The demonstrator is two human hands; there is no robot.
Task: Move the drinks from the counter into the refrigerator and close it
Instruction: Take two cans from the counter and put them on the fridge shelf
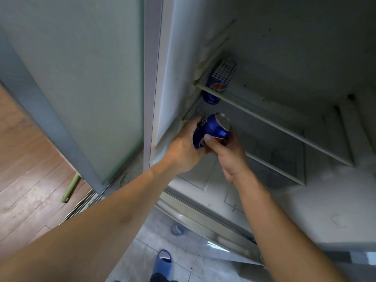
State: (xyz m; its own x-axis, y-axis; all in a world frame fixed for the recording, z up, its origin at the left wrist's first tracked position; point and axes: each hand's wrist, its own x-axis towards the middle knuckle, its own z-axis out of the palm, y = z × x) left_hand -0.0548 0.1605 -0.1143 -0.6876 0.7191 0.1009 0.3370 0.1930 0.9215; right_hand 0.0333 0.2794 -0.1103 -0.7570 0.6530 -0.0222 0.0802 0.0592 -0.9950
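Both hands meet on one blue aluminium drink can (pixel 213 129). The left hand (pixel 184 147) wraps its lower body; the right hand (pixel 230 157) pinches it near the rim with thumb and fingers. The can is tilted, silver top pointing up and into the white refrigerator (pixel 284 47), just above the lower glass shelf (pixel 272 149). A second blue can (pixel 213 94) stands deeper in at the left wall, so the free shelf space lies ahead and to the right.

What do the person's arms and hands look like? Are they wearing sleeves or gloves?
Both arms are bare right up to the edge of the picture, with no sleeves in view. The left hand and right hand have no gloves. No watch, bracelet or ring shows on the parts that can be seen.
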